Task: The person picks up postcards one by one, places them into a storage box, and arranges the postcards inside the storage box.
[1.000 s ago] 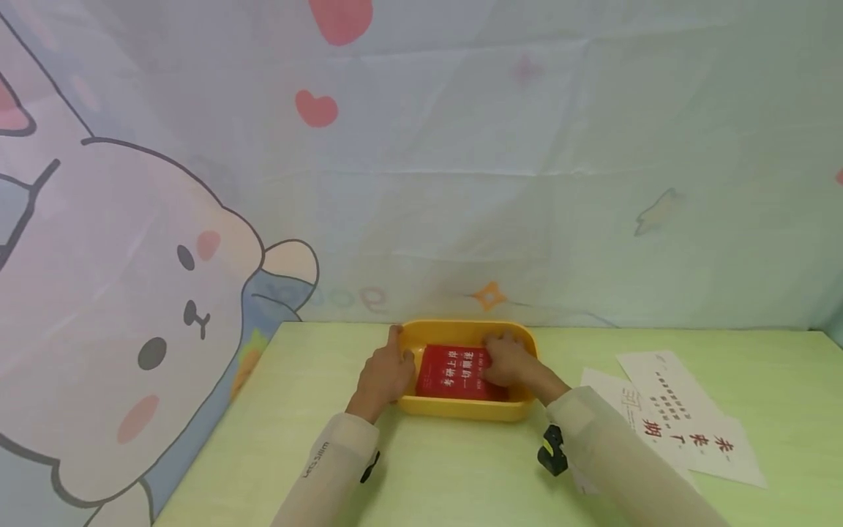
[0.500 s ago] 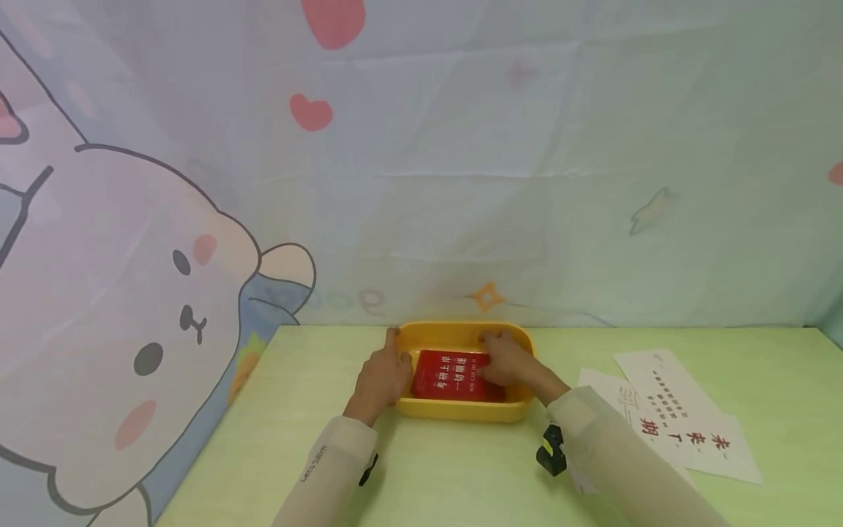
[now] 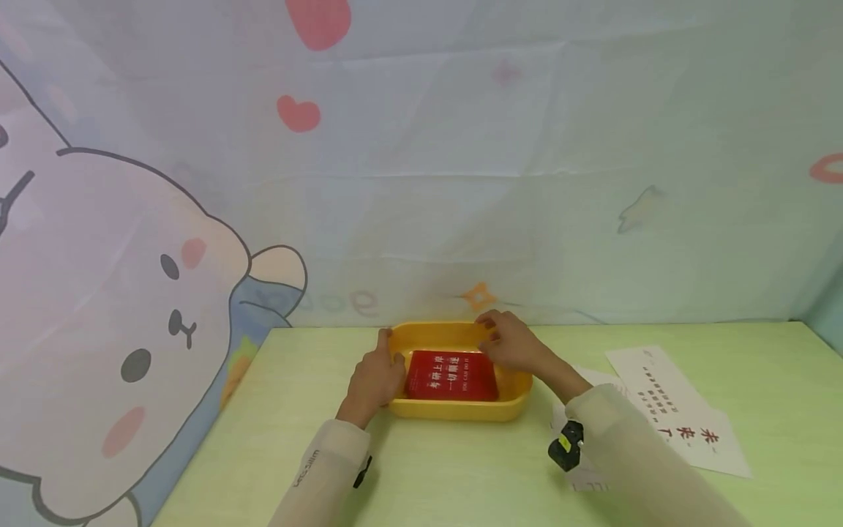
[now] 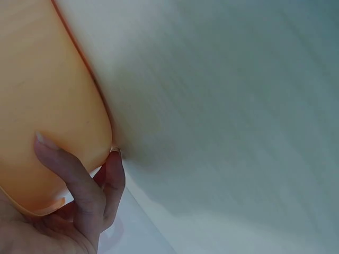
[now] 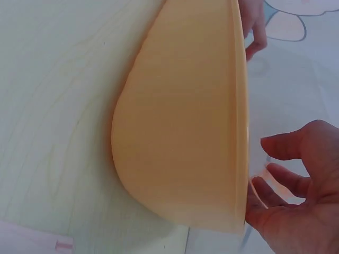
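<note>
A yellow plastic basin (image 3: 454,413) stands at the back of the table, and a flat red card (image 3: 454,380) with white lettering lies in it. My left hand (image 3: 375,377) holds the basin's left end; in the left wrist view, the left hand (image 4: 87,196) has its fingers bent about the wall and rim. Over the basin's right back rim is my right hand (image 3: 516,344), apart from the red card. From the right wrist, that hand (image 5: 302,185) shows bent, spread fingers beside the rim, with nothing clearly held. Some fingertips are hidden behind the rim.
White sheets (image 3: 665,399) with red lettering lie overlapping on the right of the table, partly under the right sleeve (image 3: 632,446). A printed curtain (image 3: 428,183) hangs right behind the table's back edge (image 3: 658,323).
My right hand has lifted from the red card inside the basin up to the right back rim, uncovering more of the card. The left hand keeps its hold. The head view has shifted slightly.
</note>
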The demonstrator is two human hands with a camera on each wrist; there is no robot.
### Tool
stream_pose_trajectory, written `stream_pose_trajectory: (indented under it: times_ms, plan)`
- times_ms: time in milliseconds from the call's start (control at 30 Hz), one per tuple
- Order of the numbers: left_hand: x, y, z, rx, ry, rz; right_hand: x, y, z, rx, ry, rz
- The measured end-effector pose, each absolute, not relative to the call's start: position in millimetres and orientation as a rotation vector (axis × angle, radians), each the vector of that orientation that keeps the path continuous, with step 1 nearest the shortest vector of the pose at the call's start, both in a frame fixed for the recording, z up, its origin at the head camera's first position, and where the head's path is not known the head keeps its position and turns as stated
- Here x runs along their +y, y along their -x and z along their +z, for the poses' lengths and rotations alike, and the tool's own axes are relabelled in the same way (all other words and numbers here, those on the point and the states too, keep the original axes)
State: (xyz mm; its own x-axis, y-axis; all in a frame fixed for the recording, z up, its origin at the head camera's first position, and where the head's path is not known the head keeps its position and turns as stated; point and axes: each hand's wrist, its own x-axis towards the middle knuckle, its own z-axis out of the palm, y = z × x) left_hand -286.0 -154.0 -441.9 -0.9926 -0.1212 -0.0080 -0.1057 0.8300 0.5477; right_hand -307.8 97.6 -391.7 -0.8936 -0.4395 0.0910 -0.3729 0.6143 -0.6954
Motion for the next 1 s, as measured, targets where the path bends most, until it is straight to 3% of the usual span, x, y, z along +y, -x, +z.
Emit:
stream_pose_trajectory:
  times_ms: [467, 1000]
  plan:
    - [-154.0, 285.8, -442.1, -2.988, -0.170, -0.910, 137.5, 306.4, -389.4, 2.848, 0.659, -1.283]
    - [-151.8, 289.5, -441.9, -3.015, -0.147, -0.868, 236.0, 300.1, -413.2, 3.044, 0.401, -1.013]
